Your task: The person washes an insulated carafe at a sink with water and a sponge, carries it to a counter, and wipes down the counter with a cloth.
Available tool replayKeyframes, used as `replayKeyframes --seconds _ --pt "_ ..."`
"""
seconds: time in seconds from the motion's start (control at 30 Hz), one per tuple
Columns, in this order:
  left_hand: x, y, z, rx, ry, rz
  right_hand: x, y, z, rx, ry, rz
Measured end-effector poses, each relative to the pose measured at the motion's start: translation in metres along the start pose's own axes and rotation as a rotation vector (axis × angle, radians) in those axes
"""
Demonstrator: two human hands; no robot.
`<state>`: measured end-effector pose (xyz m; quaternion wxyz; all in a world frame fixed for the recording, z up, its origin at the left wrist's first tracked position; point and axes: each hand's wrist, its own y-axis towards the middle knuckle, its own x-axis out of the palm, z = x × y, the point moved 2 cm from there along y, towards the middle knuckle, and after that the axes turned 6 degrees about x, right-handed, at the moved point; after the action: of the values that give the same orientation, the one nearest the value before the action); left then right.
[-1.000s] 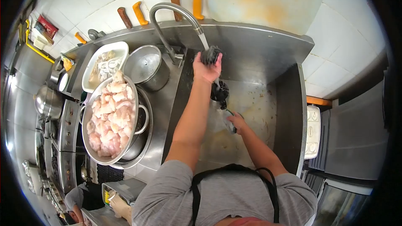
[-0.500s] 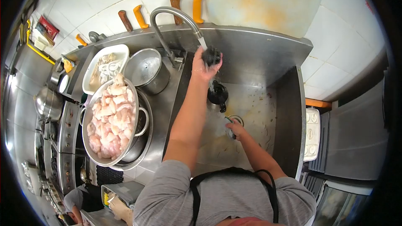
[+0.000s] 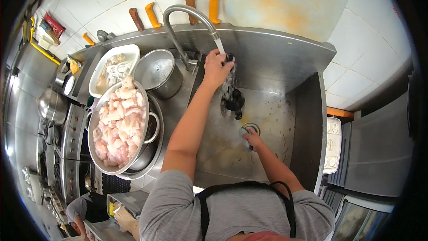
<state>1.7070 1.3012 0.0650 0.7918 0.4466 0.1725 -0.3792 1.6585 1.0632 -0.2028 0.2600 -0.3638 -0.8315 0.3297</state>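
Both hands are apart over a steel sink (image 3: 227,158): the left hand (image 3: 217,69) grips a small black object (image 3: 229,58) under the tap's stream, while the right hand (image 3: 253,139) clutches a pale greyish item (image 3: 244,133) beside a metal drain ring (image 3: 252,127). Fingers and running water cover most of the black object, so its shape cannot be told; the greyish item is partly hidden by the right hand. Below the left hand, a larger dark piece (image 3: 234,101) sits on the sink floor, blurred by falling water. Dark scraps dot the wet, yellow-stained bottom.

Left of the sink, the steel desk (image 3: 174,110) carries a deep pot (image 3: 168,87), a white tub (image 3: 120,48) of pale pieces, and a two-handled metal bowl heaped with raw meat (image 3: 118,129); the vessel under that bowl is largely concealed. Behind, brown and orange handles (image 3: 151,15) stand against white tiles (image 3: 111,0), next to a stained board (image 3: 285,6) cut off above. Another person's grey sleeve (image 3: 76,208) shows at lower left.
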Motion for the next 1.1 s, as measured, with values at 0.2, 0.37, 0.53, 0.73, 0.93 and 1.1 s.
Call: replayKeyframes --seconds 0.2,0.37,0.53,0.73,0.93,1.1 --pt "0.000 0.022 0.003 -0.374 -0.294 -0.069 0.004 -0.005 -0.010 -0.042 0.112 -0.018" --pt "0.026 0.009 -0.018 -0.894 -1.323 0.149 0.025 0.004 -0.111 -0.239 0.454 -0.274" --pt "0.051 -0.021 -0.018 -0.648 -0.932 0.165 0.073 -0.040 -0.220 -0.459 0.762 -0.425" --pt "0.029 -0.024 -0.013 -1.027 -1.154 0.101 0.082 -0.050 -0.245 -1.224 -0.293 0.342" --pt "0.026 -0.030 0.002 -1.021 -1.261 0.057 0.079 -0.058 -0.274 -1.232 -0.243 0.398" --pt "0.039 -0.032 -0.013 -1.070 -1.384 0.102 0.084 -0.084 -0.259 -1.495 -0.683 0.478"
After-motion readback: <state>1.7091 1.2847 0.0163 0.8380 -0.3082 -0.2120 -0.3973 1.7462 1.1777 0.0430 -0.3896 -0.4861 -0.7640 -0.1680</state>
